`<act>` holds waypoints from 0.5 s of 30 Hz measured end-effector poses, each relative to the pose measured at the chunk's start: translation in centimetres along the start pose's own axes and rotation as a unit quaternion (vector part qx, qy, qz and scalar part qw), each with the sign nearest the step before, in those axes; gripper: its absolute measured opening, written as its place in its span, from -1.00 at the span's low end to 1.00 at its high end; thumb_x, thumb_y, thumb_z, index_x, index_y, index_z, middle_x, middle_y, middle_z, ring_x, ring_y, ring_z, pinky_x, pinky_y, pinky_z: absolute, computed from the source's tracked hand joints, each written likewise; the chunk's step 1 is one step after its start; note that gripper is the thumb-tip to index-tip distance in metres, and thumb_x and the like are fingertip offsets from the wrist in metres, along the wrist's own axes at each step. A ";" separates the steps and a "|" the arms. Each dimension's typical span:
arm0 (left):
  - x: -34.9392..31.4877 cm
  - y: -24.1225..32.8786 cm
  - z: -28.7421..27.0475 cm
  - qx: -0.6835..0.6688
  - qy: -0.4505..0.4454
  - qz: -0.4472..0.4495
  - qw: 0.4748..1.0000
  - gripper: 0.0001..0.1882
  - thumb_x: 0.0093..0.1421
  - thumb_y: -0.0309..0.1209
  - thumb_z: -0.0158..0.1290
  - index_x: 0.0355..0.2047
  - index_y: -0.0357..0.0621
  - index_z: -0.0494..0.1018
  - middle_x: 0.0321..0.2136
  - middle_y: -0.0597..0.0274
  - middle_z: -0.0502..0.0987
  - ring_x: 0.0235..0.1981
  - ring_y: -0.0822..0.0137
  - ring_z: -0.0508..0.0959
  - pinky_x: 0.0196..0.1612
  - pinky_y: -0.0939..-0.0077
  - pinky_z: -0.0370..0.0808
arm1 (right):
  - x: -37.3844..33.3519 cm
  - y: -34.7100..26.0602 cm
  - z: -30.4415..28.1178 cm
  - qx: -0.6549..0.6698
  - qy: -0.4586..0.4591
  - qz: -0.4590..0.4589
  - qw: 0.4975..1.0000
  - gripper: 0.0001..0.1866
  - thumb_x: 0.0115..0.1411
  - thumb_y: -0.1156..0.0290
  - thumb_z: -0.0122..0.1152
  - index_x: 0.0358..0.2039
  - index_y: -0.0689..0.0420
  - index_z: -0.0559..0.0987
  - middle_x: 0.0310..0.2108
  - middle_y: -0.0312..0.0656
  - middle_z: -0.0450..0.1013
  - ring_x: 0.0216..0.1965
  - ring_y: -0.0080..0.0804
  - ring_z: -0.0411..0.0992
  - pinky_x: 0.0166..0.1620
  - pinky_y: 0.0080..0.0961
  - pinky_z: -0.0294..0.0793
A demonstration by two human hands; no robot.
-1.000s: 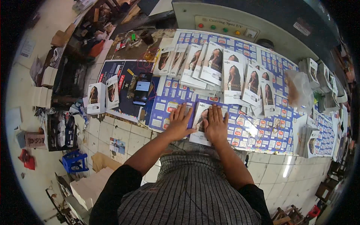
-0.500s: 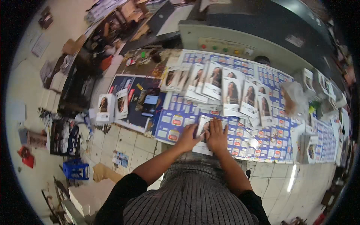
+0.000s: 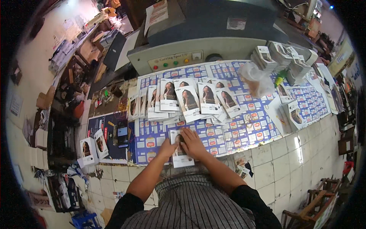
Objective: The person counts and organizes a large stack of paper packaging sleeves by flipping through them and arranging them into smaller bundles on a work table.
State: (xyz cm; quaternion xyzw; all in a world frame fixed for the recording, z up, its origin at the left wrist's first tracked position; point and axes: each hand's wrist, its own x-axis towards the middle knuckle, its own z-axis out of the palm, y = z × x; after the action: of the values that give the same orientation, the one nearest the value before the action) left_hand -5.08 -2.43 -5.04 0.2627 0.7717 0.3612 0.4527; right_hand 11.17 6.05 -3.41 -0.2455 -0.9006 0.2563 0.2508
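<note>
A white printed leaflet (image 3: 183,161) with a picture of a long-haired person lies at the table's front edge, before my body. My left hand (image 3: 167,149) holds its left side, the thumb on top; the other fingers are partly hidden. My right hand (image 3: 193,145) lies flat across the leaflet's upper right part, fingers stretched out and holding nothing. Just beyond are several overlapping piles of matching leaflets (image 3: 188,101), spread over the blue patterned sheet (image 3: 251,133) that covers the table.
Tall leaflet stacks (image 3: 263,61) and a clear plastic bag (image 3: 255,80) are at the back right. A phone (image 3: 122,136) lies on a dark board at left, near another leaflet stack (image 3: 89,152). A grey machine (image 3: 167,61) with coloured buttons borders the table's far side.
My view has turned to the right, so the table and leaflets appear further left. Both hands stay on the same leaflet, the right one still flat.
</note>
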 end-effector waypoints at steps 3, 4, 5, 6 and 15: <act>-1.8 0.3 -1.3 -0.074 -0.015 -0.009 0.997 -0.56 0.18 -0.33 0.18 0.02 -0.26 0.37 -0.17 0.13 0.53 -0.18 0.29 0.53 -0.13 0.36 0.48 | 1.6 2.6 -5.1 0.041 0.095 0.077 0.992 -0.43 0.13 0.39 0.20 0.15 0.24 0.33 0.09 0.10 0.33 0.17 0.08 0.25 0.21 -0.10 0.21; -1.7 -0.5 -1.8 -0.075 -0.014 -0.003 0.997 -0.56 0.18 -0.33 0.18 0.02 -0.26 0.37 -0.17 0.13 0.53 -0.18 0.29 0.53 -0.13 0.36 0.48 | 2.8 5.7 -6.5 0.032 0.189 0.131 0.973 -0.40 0.08 0.35 0.24 0.14 0.27 0.34 0.08 0.13 0.33 0.16 0.09 0.26 0.22 -0.13 0.20; -1.1 -1.8 -2.4 -0.126 -0.024 -0.031 0.991 -0.57 0.18 -0.33 0.19 0.01 -0.24 0.38 -0.20 0.16 0.54 -0.22 0.31 0.54 -0.17 0.35 0.50 | 4.3 9.3 -8.5 0.022 0.282 0.185 0.941 -0.36 0.03 0.32 0.27 0.12 0.30 0.35 0.07 0.16 0.34 0.15 0.10 0.27 0.22 -0.15 0.20; -0.8 -2.8 -2.9 -0.176 -0.030 -0.060 0.982 -0.58 0.18 -0.33 0.19 -0.01 -0.23 0.39 -0.24 0.19 0.55 -0.27 0.34 0.55 -0.21 0.34 0.52 | 5.8 12.1 -11.9 0.090 0.288 0.149 0.942 -0.32 0.02 0.29 0.31 0.10 0.38 0.33 0.03 0.23 0.36 0.11 0.17 0.30 0.16 -0.19 0.29; -3.4 -0.7 -4.7 -0.232 0.000 -0.069 0.970 -0.62 0.18 -0.45 0.15 -0.02 -0.29 0.37 -0.20 0.16 0.55 -0.23 0.32 0.57 -0.18 0.39 0.52 | 9.7 18.3 -13.1 -0.167 0.000 0.440 0.882 -0.01 -0.34 0.03 0.54 0.08 0.32 0.38 -0.05 0.22 0.44 0.03 0.19 0.39 0.08 -0.20 0.41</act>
State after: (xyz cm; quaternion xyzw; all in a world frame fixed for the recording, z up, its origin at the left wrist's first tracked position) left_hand -7.76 -6.86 -2.28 0.0969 0.6831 0.4986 0.5248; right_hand 17.17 29.67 -1.26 -0.6550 -0.7294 0.1858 0.0674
